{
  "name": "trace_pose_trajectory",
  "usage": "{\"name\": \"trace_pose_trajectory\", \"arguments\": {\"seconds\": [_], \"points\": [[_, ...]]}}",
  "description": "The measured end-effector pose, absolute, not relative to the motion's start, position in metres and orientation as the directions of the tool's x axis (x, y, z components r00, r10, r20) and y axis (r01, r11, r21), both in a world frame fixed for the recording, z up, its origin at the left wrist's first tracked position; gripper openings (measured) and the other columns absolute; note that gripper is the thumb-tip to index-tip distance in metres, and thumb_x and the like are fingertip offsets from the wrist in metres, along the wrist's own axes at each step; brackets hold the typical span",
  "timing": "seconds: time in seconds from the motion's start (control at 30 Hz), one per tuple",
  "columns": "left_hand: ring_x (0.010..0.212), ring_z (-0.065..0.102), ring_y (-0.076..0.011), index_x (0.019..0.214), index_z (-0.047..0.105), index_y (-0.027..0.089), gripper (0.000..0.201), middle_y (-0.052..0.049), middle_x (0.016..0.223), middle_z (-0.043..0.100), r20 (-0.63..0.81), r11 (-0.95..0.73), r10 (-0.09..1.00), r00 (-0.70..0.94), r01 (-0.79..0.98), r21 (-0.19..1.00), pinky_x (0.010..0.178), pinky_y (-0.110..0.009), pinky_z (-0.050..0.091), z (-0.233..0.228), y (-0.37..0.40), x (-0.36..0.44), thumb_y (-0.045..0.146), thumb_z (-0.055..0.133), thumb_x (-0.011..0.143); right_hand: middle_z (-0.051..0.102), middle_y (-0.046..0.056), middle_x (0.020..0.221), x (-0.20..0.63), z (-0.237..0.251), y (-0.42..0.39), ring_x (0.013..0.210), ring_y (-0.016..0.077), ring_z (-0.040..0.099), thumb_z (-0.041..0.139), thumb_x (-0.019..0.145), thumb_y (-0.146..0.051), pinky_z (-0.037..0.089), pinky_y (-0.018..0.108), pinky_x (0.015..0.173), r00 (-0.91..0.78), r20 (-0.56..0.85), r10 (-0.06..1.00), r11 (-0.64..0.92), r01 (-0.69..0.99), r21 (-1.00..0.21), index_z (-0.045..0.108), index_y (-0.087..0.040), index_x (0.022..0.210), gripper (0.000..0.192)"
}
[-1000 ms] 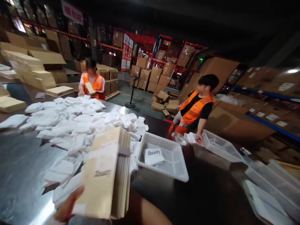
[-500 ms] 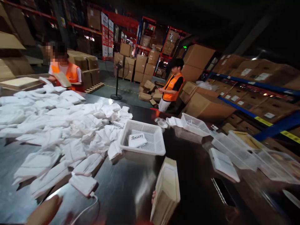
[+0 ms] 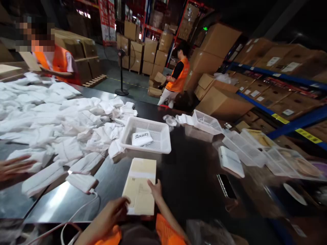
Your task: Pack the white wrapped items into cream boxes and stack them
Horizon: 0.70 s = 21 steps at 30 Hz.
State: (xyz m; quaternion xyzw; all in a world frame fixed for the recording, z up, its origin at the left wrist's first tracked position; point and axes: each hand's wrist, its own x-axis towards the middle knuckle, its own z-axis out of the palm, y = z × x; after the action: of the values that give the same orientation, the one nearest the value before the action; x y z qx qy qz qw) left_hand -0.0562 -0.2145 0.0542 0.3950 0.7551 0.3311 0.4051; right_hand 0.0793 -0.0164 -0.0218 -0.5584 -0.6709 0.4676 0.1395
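A banded bundle of flat tan paper bags (image 3: 140,185) lies on the dark metal table (image 3: 194,183) right in front of me. My left hand (image 3: 112,211) grips its near left corner. My right hand (image 3: 154,190) rests on its right edge with the fingers over the top. Just beyond the bundle stands a white mesh basket (image 3: 163,144) with one white packet (image 3: 142,138) marked "beauty" inside. A big heap of white packets (image 3: 63,119) covers the table's left half.
Another person's blurred hand (image 3: 14,167) reaches in at the left edge. A white pack with a cable (image 3: 81,182) lies near left. Clear trays (image 3: 244,149) and a dark phone (image 3: 224,185) sit at right. Two orange-vested co-workers (image 3: 176,73) (image 3: 52,59) stand beyond, among cardboard boxes (image 3: 222,102).
The bundle was upright in my hand at the left. It moved right and down, and now lies flat on the table with both hands on it. The view tilted downward.
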Motion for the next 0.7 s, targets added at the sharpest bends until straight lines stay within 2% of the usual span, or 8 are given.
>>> {"name": "trace_pose_trajectory", "arguments": {"seconds": [0.07,0.17,0.23,0.3,0.4,0.53,0.6,0.7], "points": [[0.101,0.067,-0.0209,0.115,0.066,0.02,0.023,-0.008,0.113,0.072,-0.321,0.461,0.878,-0.356,0.447,0.766,0.093,-0.04,0.053,0.044,-0.192,-0.053,0.019,0.054,0.096,0.073,0.026,0.108,0.067,-0.022,-0.019,0.109,0.0421,0.069,0.072,0.076,-0.046,0.055,0.05,0.09,-0.403,-0.362,0.841,0.06,0.734,-0.677,0.062,-0.006,0.121,0.061],[0.13,0.051,-0.0289,0.123,0.061,0.015,0.037,-0.017,0.141,0.057,-0.27,0.511,0.852,-0.448,0.601,0.614,0.107,-0.048,0.04,0.027,-0.154,-0.06,0.005,0.044,0.092,0.062,0.031,0.129,0.061,-0.012,-0.023,0.128,0.0458,0.055,0.07,0.079,-0.025,0.044,0.058,0.101,-0.533,-0.353,0.769,0.286,0.781,-0.555,0.055,-0.006,0.134,0.06],[0.129,0.05,-0.0308,0.12,0.061,0.013,0.031,-0.018,0.137,0.057,-0.254,0.549,0.832,-0.493,0.664,0.508,0.105,-0.051,0.041,0.018,-0.137,-0.069,0.008,0.045,0.093,0.048,0.024,0.149,0.057,-0.003,-0.022,0.144,0.0392,0.038,0.068,0.08,-0.016,0.033,0.054,0.113,-0.659,-0.318,0.682,0.453,0.721,-0.524,0.053,-0.013,0.138,0.06],[0.12,0.056,-0.0287,0.114,0.063,0.014,0.022,-0.013,0.125,0.064,-0.26,0.573,0.819,-0.511,0.704,0.421,0.099,-0.051,0.045,0.011,-0.129,-0.08,0.017,0.053,0.095,0.044,0.013,0.155,0.049,0.004,-0.017,0.148,0.0293,0.032,0.067,0.082,-0.013,0.025,0.044,0.119,-0.775,-0.293,0.56,0.592,0.622,-0.513,0.055,-0.021,0.137,0.057],[0.109,0.063,-0.0246,0.109,0.065,0.015,0.021,-0.007,0.113,0.067,-0.298,0.584,0.81,-0.505,0.737,0.339,0.094,-0.048,0.051,0.004,-0.125,-0.092,0.029,0.062,0.093,0.056,0.011,0.142,0.03,0.006,-0.007,0.137,0.0262,0.045,0.067,0.084,-0.015,0.03,0.041,0.115,-0.845,-0.308,0.437,0.7,0.535,-0.474,0.059,-0.023,0.13,0.048],[0.111,0.063,-0.0245,0.11,0.065,0.016,0.024,-0.008,0.118,0.067,-0.325,0.571,0.815,-0.48,0.76,0.31,0.094,-0.048,0.052,-0.001,-0.118,-0.102,0.033,0.063,0.093,0.066,0.01,0.12,0.009,0.001,0.007,0.117,0.0284,0.057,0.071,0.084,-0.024,0.039,0.048,0.103,-0.835,-0.386,0.392,0.747,0.534,-0.395,0.062,-0.017,0.119,0.037],[0.113,0.062,-0.025,0.111,0.065,0.016,0.025,-0.008,0.121,0.066,-0.331,0.567,0.817,-0.473,0.763,0.309,0.095,-0.048,0.052,-0.002,-0.112,-0.107,0.034,0.063,0.093,0.066,0.008,0.115,0.001,0.0,0.012,0.111,0.0263,0.059,0.071,0.085,-0.03,0.042,0.048,0.1,-0.834,-0.412,0.367,0.763,0.524,-0.379,0.064,-0.016,0.112,0.032],[0.111,0.063,-0.0249,0.112,0.065,0.016,0.027,-0.008,0.119,0.066,-0.348,0.561,0.819,-0.456,0.761,0.326,0.095,-0.049,0.051,-0.004,-0.103,-0.119,0.035,0.063,0.093,0.064,0.006,0.116,-0.011,-0.001,0.016,0.113,0.0253,0.057,0.069,0.087,-0.037,0.043,0.048,0.1,-0.855,-0.397,0.335,0.782,0.487,-0.389,0.065,-0.016,0.103,0.027]]}}
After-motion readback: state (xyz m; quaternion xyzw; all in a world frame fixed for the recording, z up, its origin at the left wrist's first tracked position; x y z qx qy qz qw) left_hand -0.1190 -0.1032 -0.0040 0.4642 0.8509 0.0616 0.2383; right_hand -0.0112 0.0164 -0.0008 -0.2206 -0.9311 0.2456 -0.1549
